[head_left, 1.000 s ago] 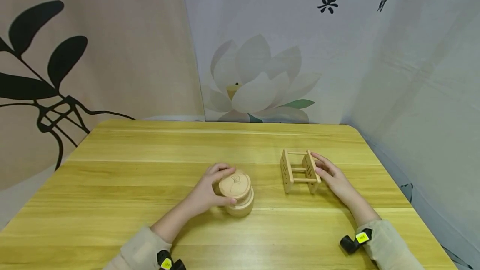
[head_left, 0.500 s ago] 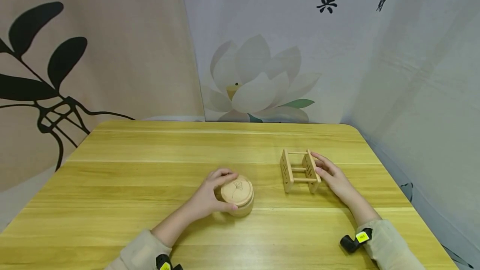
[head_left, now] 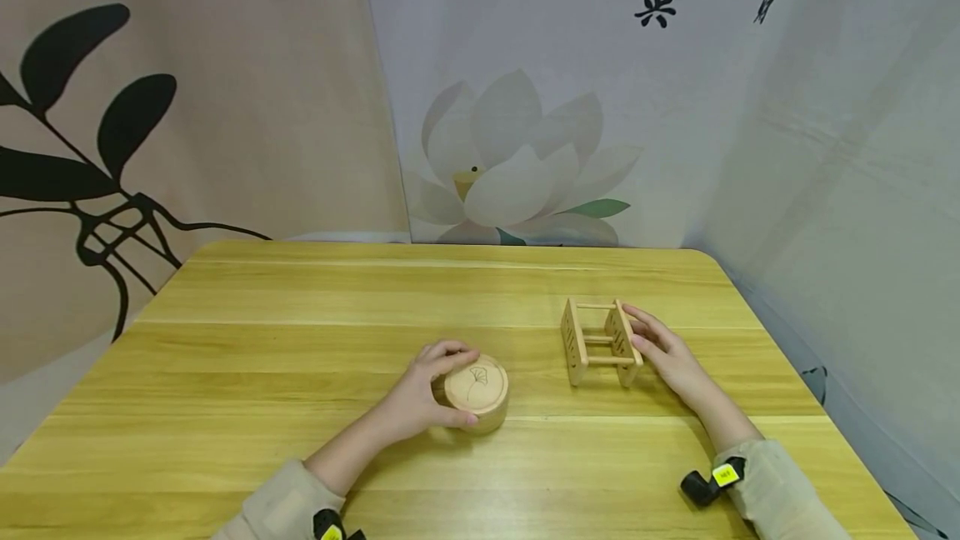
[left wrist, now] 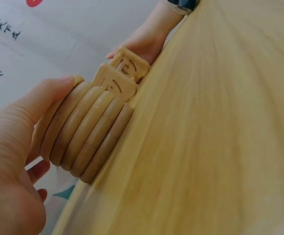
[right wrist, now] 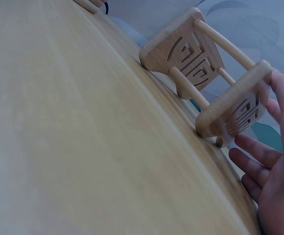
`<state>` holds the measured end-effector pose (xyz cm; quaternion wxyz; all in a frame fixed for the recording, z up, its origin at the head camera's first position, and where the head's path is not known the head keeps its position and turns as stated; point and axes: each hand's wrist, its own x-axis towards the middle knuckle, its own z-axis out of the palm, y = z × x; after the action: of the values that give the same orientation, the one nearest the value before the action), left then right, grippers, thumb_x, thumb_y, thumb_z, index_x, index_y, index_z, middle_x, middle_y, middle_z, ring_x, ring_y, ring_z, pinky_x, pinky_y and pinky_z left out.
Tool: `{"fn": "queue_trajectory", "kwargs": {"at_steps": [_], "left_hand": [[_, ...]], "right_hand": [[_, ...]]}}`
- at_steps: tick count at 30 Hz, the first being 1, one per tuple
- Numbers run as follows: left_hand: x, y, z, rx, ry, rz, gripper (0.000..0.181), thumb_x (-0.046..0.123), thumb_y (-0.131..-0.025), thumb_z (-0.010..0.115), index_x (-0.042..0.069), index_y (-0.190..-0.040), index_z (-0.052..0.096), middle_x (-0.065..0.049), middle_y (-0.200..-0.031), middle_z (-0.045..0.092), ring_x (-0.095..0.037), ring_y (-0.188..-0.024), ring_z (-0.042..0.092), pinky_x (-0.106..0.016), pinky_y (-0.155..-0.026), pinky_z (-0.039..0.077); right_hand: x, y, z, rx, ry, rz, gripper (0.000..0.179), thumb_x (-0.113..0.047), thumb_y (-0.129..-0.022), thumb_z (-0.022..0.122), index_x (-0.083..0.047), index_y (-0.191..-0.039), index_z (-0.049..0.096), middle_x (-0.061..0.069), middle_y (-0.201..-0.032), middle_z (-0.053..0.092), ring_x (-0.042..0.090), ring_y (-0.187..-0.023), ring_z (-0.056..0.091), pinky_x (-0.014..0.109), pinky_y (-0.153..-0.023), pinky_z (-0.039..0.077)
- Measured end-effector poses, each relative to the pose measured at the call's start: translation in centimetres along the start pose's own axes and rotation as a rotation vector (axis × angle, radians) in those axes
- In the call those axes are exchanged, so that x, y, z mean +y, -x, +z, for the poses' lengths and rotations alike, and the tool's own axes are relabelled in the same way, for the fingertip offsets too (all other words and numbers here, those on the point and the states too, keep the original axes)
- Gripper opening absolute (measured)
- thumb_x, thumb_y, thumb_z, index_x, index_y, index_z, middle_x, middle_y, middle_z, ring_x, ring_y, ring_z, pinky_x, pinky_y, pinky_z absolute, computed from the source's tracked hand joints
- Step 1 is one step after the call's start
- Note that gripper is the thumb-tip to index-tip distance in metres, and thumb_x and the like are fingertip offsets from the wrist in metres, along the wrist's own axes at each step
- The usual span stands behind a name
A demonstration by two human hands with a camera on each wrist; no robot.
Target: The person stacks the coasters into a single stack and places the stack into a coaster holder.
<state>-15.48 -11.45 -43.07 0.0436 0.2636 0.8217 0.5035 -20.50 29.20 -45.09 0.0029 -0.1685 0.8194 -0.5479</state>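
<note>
On the table stands a stack of round wooden coasters [head_left: 477, 390], its top one bearing a fine leaf drawing. My left hand [head_left: 415, 390] grips the stack from the left; in the left wrist view its thumb lies on the rim of the upper coasters and other fingers are partly hidden behind. To the right, a wooden coaster rack [head_left: 597, 340] with two cut-out side panels joined by rods stands on the table. My right hand [head_left: 671, 357] rests against its right panel, thumb and a finger touching it; in the right wrist view the lower fingers hang loosely beside it.
The wooden table [head_left: 300, 307] reaches back to a hanging cloth [head_left: 540, 23] printed with a lotus and characters. A gap of bare tabletop separates the stack from the rack. Each wrist wears a black camera [head_left: 701, 488].
My left hand has lowered the upper coasters and shifted them slightly right, so they now line up on the ones beneath. My right hand and the rack have not moved.
</note>
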Motion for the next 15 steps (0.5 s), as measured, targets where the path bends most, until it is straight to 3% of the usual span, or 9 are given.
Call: {"fn": "queue_trajectory", "kwargs": {"at_steps": [15], "left_hand": [[0.11, 0.06, 0.07, -0.008, -0.007, -0.001, 0.086, 0.032, -0.065, 0.089, 0.008, -0.138, 0.051, -0.010, -0.141, 0.040, -0.033, -0.130, 0.026, -0.070, -0.099, 0.019]], "right_hand": [[-0.06, 0.00, 0.01, 0.006, 0.017, 0.006, 0.049, -0.018, -0.103, 0.045, -0.013, -0.150, 0.032, 0.024, -0.137, 0.046, 0.003, -0.113, 0.049, 0.017, -0.090, 0.039]]}}
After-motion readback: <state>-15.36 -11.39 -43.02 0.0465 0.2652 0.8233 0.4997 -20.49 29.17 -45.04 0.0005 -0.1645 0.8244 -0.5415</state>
